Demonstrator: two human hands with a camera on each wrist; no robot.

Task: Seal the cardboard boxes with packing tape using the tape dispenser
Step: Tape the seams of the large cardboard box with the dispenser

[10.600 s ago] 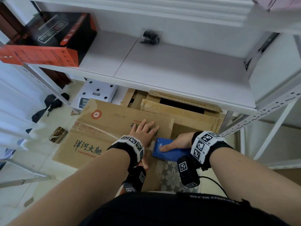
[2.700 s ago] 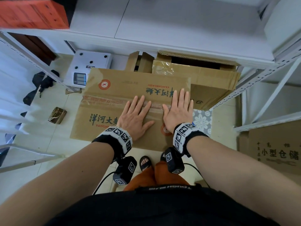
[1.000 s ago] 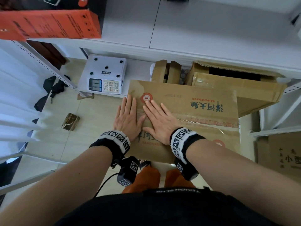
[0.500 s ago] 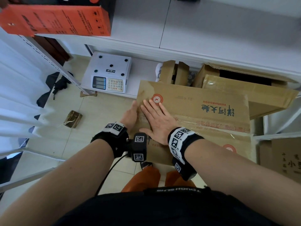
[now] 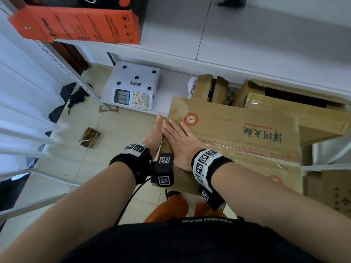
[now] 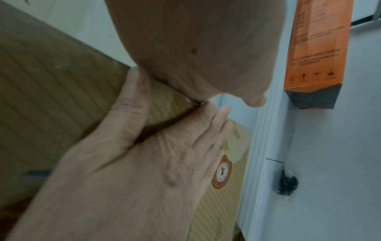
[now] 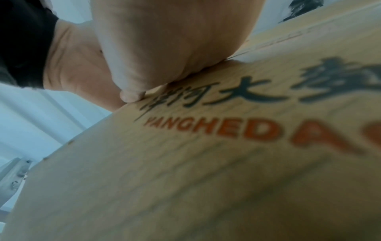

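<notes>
On the cardboard box [image 5: 237,130], right hand [image 5: 182,143] flat, left hand [image 5: 154,136] flat against its side, palm hidden

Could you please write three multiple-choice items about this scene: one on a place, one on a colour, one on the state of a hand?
1. Where does the weighing scale stand?
A. on the low shelf, left of the cardboard box
B. on top of the box
C. on the upper shelf

2. What colour is the round stamp on the box top?
A. blue
B. red
C. green

3. How does the right hand lie?
A. curled round a tool
B. flat on the box top, fingers straight
C. hanging free

Key: 1 A, it stands left of the box; 2 B, the ring is red; 3 B, the palm lies flat on the cardboard.
</notes>
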